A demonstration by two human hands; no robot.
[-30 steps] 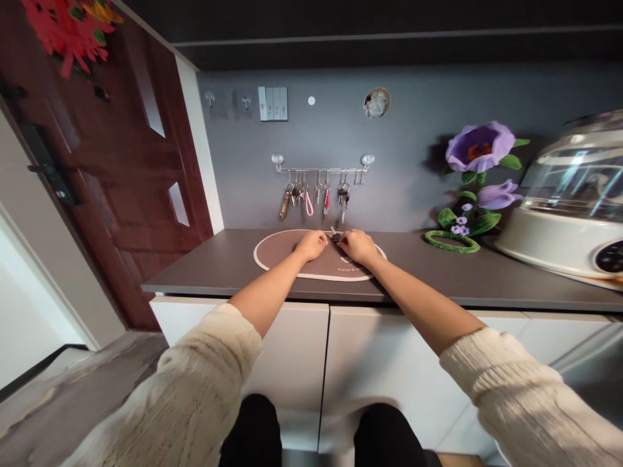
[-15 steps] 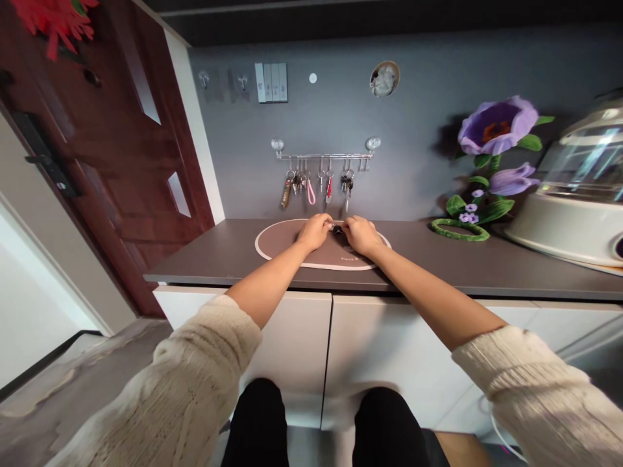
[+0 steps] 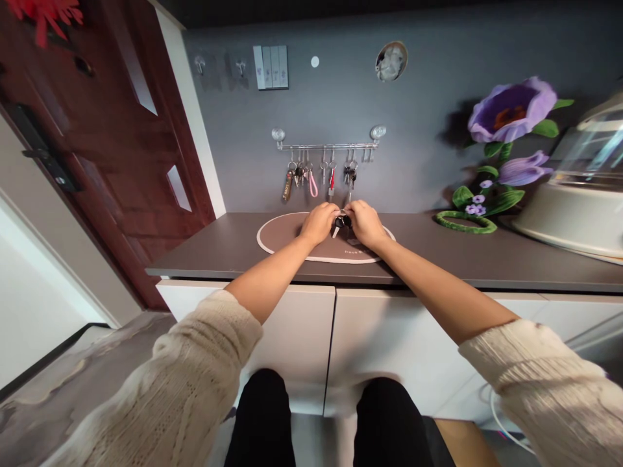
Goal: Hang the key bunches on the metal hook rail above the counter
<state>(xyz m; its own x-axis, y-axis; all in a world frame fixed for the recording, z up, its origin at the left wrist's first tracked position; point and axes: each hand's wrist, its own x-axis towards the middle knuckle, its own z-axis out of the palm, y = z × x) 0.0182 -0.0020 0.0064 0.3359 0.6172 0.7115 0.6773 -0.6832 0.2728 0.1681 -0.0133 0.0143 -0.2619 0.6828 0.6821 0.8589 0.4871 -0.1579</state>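
My left hand (image 3: 320,222) and my right hand (image 3: 365,223) meet over an oval brown mat (image 3: 282,235) on the grey countertop (image 3: 228,250). Both are closed around a small bunch of dark-headed keys (image 3: 340,223) held between the fingertips, a little above the mat. A silver key blade hangs down from the bunch. Directly behind my hands, a metal hook rail (image 3: 327,146) on the grey wall carries several key bunches (image 3: 318,178), one with a pink strap and one with a brown fob.
A dark red door (image 3: 97,149) stands at the left. Purple fabric flowers (image 3: 506,139) with a green ring base and a white domed appliance (image 3: 579,194) sit on the right of the counter. White cabinet doors (image 3: 379,344) are below, my knees in front of them.
My hands have lifted the keys slightly off the mat and brought them closer together. The view has tilted down a little, so the wall and rail sit higher in the picture.
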